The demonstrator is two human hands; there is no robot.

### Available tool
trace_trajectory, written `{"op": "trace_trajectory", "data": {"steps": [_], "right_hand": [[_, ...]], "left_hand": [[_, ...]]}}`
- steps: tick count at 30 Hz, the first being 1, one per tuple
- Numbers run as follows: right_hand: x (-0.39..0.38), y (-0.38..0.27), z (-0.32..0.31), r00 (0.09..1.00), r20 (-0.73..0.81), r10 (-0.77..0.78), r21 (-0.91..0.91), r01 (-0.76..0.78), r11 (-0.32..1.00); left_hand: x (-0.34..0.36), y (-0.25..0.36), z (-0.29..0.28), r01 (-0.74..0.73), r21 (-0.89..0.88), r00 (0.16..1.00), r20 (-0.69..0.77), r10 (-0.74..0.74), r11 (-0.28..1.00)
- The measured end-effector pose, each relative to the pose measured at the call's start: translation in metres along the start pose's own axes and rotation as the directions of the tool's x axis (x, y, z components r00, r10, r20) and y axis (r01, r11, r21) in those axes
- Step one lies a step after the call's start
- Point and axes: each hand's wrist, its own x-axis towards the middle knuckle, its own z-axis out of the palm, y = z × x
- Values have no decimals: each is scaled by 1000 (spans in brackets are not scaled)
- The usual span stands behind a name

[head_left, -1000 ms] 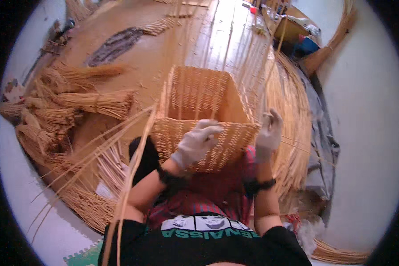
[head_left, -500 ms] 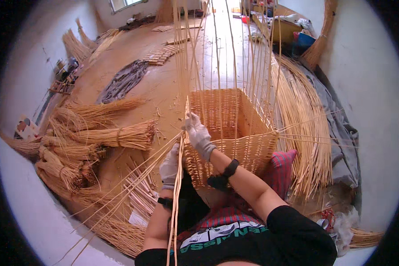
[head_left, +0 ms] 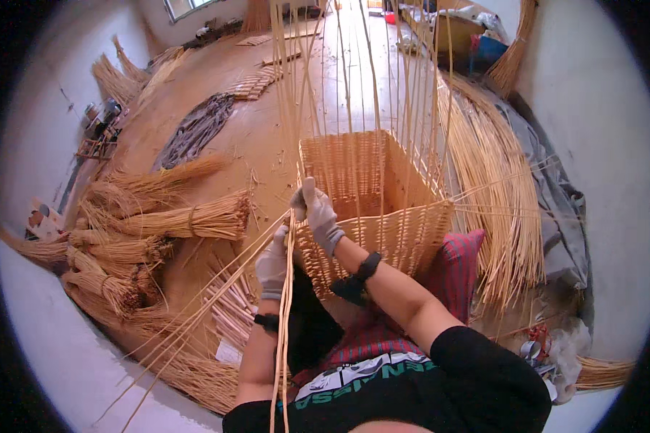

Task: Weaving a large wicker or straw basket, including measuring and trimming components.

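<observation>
A square woven wicker basket (head_left: 404, 234) rests in front of me, with long upright stakes (head_left: 375, 94) rising from its walls. My right hand (head_left: 318, 214), in a pale glove, is closed around willow rods at the basket's near left corner, thumb pointing up. Just below and left, my gloved left hand (head_left: 271, 263) is closed by the same corner, partly covered by hanging willow rods (head_left: 285, 325). These rods run from the corner down toward my lap, and others fan out to the lower left. Exactly which rods each hand grips is hard to make out.
Tied willow bundles (head_left: 202, 219) lie on the floor at left. A long spread of loose rods (head_left: 491, 209) lies at right beside a grey sheet (head_left: 552, 216). A red plaid cushion (head_left: 456, 267) sits against the basket. A dark cloth (head_left: 195, 130) lies farther off.
My right hand has turned slightly, its thumb now raised at the corner. The basket and room sit a little higher and farther left in view.
</observation>
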Motion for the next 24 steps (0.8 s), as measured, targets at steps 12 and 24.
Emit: {"op": "trace_trajectory", "data": {"steps": [12,24], "right_hand": [[-92,6,-93,980,29,-197,273,182,945],[-40,-59,-81,820,-15,-572,-396,521,756]], "left_hand": [[-24,88,-6,-169,301,986,44,163,938],[-40,104,28,-544,444,839,305,451,712]]}}
